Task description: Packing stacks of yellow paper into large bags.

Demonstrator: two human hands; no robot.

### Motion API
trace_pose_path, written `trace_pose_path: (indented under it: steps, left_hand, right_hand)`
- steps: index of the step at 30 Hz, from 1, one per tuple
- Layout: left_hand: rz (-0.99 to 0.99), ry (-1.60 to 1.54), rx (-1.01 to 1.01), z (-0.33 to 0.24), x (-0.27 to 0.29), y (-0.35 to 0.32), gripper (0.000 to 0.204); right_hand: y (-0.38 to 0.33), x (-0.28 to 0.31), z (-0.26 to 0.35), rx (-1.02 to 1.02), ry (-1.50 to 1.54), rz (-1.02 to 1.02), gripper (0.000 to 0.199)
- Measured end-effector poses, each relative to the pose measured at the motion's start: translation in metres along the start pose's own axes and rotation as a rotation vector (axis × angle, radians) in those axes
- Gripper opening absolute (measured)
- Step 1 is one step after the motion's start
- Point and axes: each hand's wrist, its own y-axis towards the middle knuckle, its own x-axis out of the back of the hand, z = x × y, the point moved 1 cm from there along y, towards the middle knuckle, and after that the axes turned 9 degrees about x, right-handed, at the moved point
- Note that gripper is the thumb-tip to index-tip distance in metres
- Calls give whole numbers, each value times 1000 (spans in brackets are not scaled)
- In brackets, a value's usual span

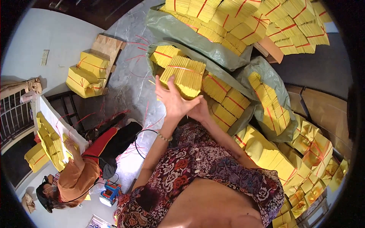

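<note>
A thick bundle of yellow paper sheets, tied with a thin red string, is held up in front of me. My left hand lies flat against its lower left side, fingers up, with a bead bracelet on the wrist. My right hand supports the bundle from below and is partly hidden behind the left hand. The bundle hangs just over an open green woven sack that holds several similar yellow bundles.
More tied yellow bundles are stacked at the top and piled along the right. A second green sack stands to the right. At lower left a person in an orange shirt sits by yellow stacks. Red strings litter the grey floor.
</note>
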Motion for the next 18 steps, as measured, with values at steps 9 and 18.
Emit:
trace_pose_path:
  steps: [9,18]
  left_hand:
    - [-65,-36,-121,-18,-41,-13,90]
    - [-64,-3,-65,-26,-49,-9,89]
  right_hand:
    - [-3,3,27,283,-569,263,52]
    - [26,40,119,142,-1927,-142,28]
